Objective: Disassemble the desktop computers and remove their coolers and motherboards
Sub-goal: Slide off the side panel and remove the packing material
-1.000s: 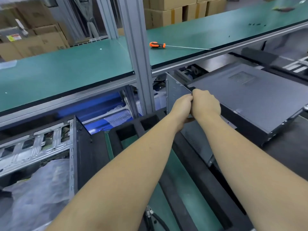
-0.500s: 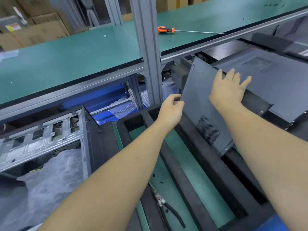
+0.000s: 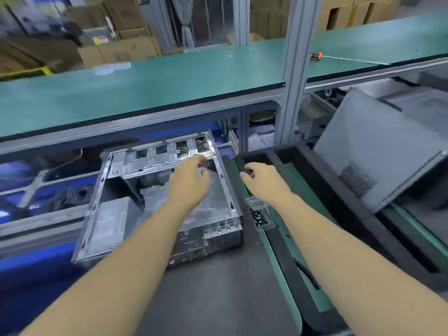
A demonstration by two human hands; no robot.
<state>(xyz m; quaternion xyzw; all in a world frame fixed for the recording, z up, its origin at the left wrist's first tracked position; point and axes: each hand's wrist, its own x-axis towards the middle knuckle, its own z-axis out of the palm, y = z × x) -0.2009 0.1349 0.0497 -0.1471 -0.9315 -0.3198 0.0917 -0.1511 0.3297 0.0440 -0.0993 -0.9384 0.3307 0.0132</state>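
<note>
Opened desktop computer case of bare silver metal (image 3: 155, 204), lying flat on the dark grey work surface (image 3: 218, 294), top side uncovered, insides exposed. Crumpled clear plastic film (image 3: 211, 202) inside it on the right, a silver boxed unit (image 3: 106, 224) at its near left corner, a perforated drive frame (image 3: 160, 158) across its far end. Contents deeper inside too blurred to tell apart.

Left hand (image 3: 188, 181) stretched out above the case's middle, fingers loosely spread and slightly bent toward the far frame, holding nothing; contact with the metal impossible to judge through the motion blur. Right hand (image 3: 263, 179) reaching forward just right of the case, over the near corner of a black foam tray with rectangular cut-outs (image 3: 322, 190), fingers curled downward, nothing visibly held; whether the fingertips touch the foam, not clear.

Detached grey sheet-metal side panel with a mesh vent patch (image 3: 378, 151) leaning tilted at the right, lower edge down near the foam tray. Small clear plastic box of dark screws (image 3: 259, 214) just beside the case's right wall, on the green mat (image 3: 274, 243). Black-handled tool (image 3: 306, 274) lying on the foam strip nearer the body.

Long green-topped shelf on a grey aluminium frame (image 3: 169, 76) running across above, with an orange-handled screwdriver (image 3: 316, 55) lying on it at the right. Stacked brown cardboard cartons (image 3: 121, 49) behind.
</note>
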